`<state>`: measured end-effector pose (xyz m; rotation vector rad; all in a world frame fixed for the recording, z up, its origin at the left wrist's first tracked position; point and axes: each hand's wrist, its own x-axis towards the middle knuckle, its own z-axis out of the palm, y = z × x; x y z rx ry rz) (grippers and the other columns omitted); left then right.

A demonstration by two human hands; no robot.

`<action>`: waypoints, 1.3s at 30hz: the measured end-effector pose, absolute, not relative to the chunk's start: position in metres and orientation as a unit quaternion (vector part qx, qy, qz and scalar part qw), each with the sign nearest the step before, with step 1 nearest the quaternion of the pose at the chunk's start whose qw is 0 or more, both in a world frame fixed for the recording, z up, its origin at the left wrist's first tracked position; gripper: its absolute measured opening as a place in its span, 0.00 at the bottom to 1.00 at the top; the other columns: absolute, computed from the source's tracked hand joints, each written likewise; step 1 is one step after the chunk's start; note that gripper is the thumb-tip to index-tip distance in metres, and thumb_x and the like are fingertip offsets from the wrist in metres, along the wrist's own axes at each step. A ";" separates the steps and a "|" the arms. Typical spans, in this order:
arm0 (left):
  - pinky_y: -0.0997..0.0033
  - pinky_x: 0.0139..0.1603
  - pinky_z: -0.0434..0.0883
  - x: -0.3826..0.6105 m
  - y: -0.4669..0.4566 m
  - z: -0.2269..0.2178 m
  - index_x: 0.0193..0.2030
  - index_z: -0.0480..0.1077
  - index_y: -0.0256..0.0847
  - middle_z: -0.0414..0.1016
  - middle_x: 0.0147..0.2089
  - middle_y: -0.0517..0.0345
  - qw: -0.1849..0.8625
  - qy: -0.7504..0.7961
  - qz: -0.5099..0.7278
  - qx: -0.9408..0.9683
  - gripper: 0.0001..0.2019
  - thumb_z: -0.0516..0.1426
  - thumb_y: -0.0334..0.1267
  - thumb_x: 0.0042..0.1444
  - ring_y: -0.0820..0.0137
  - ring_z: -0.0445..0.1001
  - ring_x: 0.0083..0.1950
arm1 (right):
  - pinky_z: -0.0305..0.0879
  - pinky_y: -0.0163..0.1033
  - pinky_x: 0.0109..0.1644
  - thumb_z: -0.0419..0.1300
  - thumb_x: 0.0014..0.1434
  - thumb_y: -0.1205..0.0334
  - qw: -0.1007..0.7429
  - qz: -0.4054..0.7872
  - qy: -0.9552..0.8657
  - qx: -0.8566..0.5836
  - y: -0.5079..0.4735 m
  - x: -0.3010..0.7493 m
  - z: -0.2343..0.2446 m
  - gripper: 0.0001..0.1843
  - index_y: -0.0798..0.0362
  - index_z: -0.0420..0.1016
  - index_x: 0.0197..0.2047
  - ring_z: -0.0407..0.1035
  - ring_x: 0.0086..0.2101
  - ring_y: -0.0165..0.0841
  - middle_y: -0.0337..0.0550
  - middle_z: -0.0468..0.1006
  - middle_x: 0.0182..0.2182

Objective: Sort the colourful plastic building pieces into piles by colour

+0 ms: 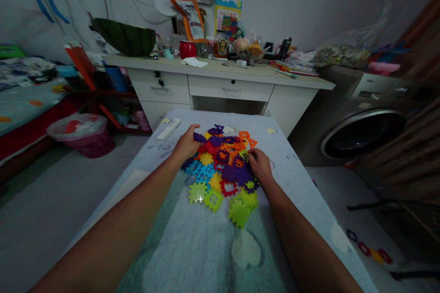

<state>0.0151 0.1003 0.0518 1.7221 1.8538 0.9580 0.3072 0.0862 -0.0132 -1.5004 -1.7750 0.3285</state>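
Observation:
A heap of notched plastic building tiles (220, 155) in purple, orange, red, blue, yellow and green lies on the cloth-covered table. My left hand (188, 143) is at the heap's upper left edge, its fingers closed at a purple tile (199, 138). On the right side, my right hand (260, 165) has curled fingers against the heap, beside orange and green tiles. What its fingertips hold, if anything, is too small to make out. Closest to me are a solid green tile (239, 212) and a green window-shaped tile (213, 199).
A white oblong box (168, 129) lies left of the heap on the pale cloth (165, 238). Beyond stands a cluttered white desk (227, 69). A washing machine (347, 119) is at right, a pink bin (82, 135) at left. Several tiles (373, 252) lie on the floor.

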 end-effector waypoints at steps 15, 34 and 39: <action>0.50 0.58 0.63 0.075 0.127 0.044 0.65 0.60 0.45 0.70 0.60 0.42 0.161 0.640 0.117 0.743 0.50 0.68 0.58 0.33 0.45 0.68 0.60 | 0.58 0.48 0.57 0.53 0.62 0.53 0.309 0.104 -0.704 -0.631 0.086 0.307 -0.012 0.20 0.55 0.71 0.53 0.70 0.50 0.44 0.52 0.77 0.48; 0.59 0.53 0.70 0.018 0.069 0.047 0.57 0.65 0.43 0.73 0.50 0.53 0.184 0.628 0.471 0.591 0.25 0.60 0.43 0.51 0.61 0.73 0.50 | 0.60 0.48 0.60 0.57 0.57 0.58 0.423 0.353 -0.731 -0.402 0.082 0.255 0.019 0.17 0.50 0.70 0.50 0.68 0.52 0.38 0.45 0.75 0.49; 0.53 0.63 0.62 0.005 0.044 0.041 0.65 0.56 0.44 0.63 0.64 0.46 0.196 0.628 0.398 0.640 0.37 0.62 0.48 0.49 0.56 0.62 0.65 | 0.66 0.43 0.53 0.54 0.59 0.60 0.388 0.394 -0.761 -0.338 0.104 0.230 0.032 0.15 0.51 0.71 0.49 0.71 0.46 0.35 0.43 0.76 0.45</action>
